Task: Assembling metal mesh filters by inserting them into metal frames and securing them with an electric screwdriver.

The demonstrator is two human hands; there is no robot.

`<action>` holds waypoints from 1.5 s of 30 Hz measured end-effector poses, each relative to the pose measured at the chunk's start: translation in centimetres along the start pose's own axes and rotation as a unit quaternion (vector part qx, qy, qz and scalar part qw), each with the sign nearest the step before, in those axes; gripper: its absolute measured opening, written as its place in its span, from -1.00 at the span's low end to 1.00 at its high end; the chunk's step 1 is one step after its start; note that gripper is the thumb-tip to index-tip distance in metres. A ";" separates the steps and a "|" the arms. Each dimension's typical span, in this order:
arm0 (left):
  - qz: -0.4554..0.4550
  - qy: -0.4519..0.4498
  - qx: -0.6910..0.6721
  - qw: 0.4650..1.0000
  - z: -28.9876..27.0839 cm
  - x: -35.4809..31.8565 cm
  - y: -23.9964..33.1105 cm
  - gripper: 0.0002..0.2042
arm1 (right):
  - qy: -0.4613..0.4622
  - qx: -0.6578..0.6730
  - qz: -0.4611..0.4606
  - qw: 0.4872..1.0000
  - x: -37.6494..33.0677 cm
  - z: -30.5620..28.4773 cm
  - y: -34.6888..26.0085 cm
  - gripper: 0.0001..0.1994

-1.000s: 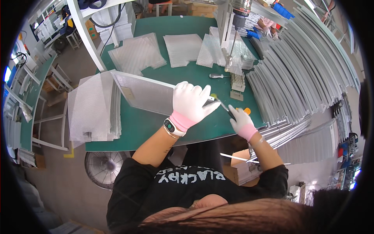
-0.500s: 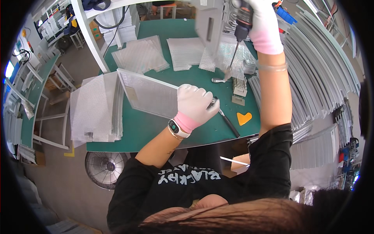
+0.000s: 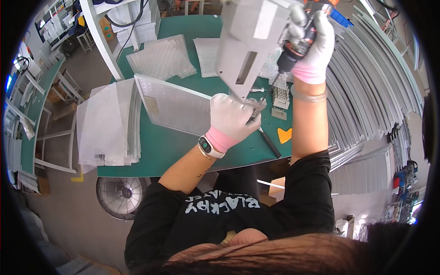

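Note:
My right hand [image 3: 316, 48], in a white glove with a pink cuff, grips a black and orange power drill [image 3: 293, 56] at the upper right. Its long thin bit points down toward the table. Beside the drill, a large grey housing [image 3: 243, 55] with a slot reaches down close to my left hand; what holds it up is unclear. My left hand [image 3: 231, 118], gloved likewise, is closed, with a shiny small piece at its fingertips that I cannot make out. Under that hand lies the right end of a white-framed mesh panel [image 3: 176, 109].
On the green table [image 3: 183, 158] lie a black-handled tool [image 3: 269, 143], an orange heart-shaped piece [image 3: 284, 135] and a stack of small grey parts [image 3: 280, 97]. Mesh sheets [image 3: 110, 123] overhang the left edge. Long metal profiles [image 3: 366, 82] crowd the right; a fan [image 3: 121, 197] stands below.
The grey housing has come down and left, close to my left hand. My right hand has lowered with the drill, which has tilted. A shiny piece now shows at my left fingertips.

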State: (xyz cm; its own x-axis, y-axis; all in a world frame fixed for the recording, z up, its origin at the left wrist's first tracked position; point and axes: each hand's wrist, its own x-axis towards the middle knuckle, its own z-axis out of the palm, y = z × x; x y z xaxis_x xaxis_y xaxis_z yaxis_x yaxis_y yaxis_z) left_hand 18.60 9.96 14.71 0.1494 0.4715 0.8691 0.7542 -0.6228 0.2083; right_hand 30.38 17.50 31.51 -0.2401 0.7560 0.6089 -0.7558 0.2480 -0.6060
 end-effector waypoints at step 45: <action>-0.096 0.019 -0.040 0.994 -0.2 -0.8 1.1 -0.72 | -0.131 0.120 0.057 0.982 -3.5 -2.1 5.6 -0.13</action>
State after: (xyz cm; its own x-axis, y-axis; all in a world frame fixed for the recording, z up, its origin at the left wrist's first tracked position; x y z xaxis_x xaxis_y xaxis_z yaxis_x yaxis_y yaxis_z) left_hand 19.20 8.75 14.31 -0.0181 0.5631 0.8262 0.7126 -0.5723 0.4057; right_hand 28.29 17.45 24.94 -0.4563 0.5814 0.6736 -0.8290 -0.0028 -0.5592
